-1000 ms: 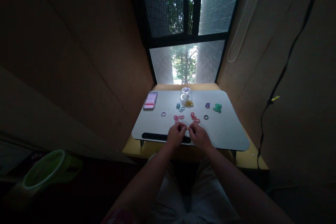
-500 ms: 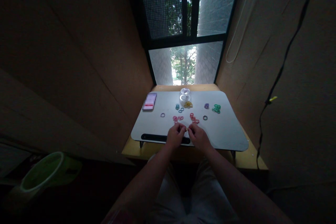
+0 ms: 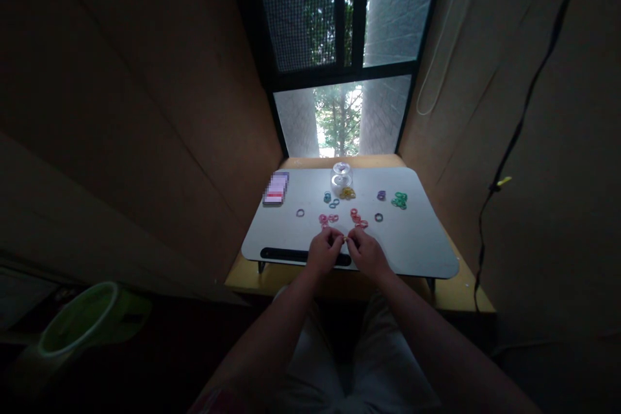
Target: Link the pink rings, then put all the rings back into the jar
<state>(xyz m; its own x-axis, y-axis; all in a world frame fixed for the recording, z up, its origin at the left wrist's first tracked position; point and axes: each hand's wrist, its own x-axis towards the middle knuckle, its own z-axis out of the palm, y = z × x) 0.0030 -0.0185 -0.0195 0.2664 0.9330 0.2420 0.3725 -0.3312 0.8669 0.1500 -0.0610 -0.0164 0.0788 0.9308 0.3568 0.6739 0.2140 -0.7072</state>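
Observation:
Both my hands meet over the near middle of the white lap table (image 3: 412,239). My left hand (image 3: 326,249) and my right hand (image 3: 367,251) pinch a small yellow hair tie (image 3: 345,239) between their fingertips; its shape is mostly hidden. Just beyond the fingers lie pink hair ties (image 3: 332,218) on the left and red ones (image 3: 357,218) on the right. Farther back are blue-green ties (image 3: 327,196), yellow ties (image 3: 348,193), purple ties (image 3: 381,195) and a green pile (image 3: 400,200). Single rings rest at either side, a pale purple one (image 3: 300,213) and a dark one (image 3: 379,217).
A clear round jar (image 3: 341,178) stands at the back of the table. At the back left lies a phone (image 3: 276,189) with a blurred screen. A black slot (image 3: 286,255) runs along the near edge. A green basket (image 3: 114,317) is on the floor at left.
Almost nothing differs. My hands keep the same pinch on the yellow hair tie at the same spot, and the view has shifted very slightly.

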